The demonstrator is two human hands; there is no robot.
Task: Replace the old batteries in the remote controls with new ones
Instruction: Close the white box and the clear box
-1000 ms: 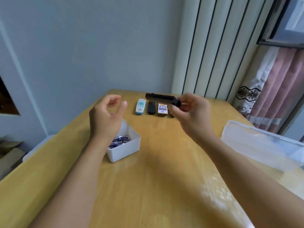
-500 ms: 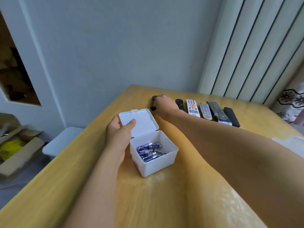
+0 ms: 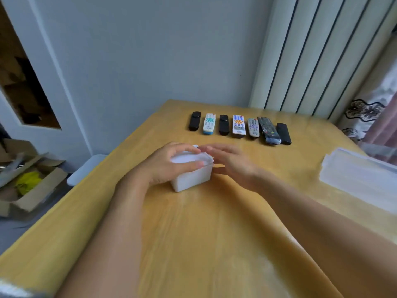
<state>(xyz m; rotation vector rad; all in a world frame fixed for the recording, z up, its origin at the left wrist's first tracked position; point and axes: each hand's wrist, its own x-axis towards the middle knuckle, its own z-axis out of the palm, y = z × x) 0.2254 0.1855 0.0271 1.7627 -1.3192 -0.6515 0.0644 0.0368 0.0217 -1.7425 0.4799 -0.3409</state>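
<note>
A pale blue-grey wall (image 3: 139, 50) fills the upper centre. White vertical blinds (image 3: 318, 52) hang upper right, a floral curtain (image 3: 369, 117) at the right edge. The yellow wooden desk (image 3: 193, 244) spans the lower frame; a cardboard box (image 3: 28, 190) sits on grey floor at left.

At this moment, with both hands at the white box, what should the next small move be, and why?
Probably press the lid fully down on the white box: the left hand already grips it, the right hand rests open alongside, and seven remotes lie lined up behind.
</note>
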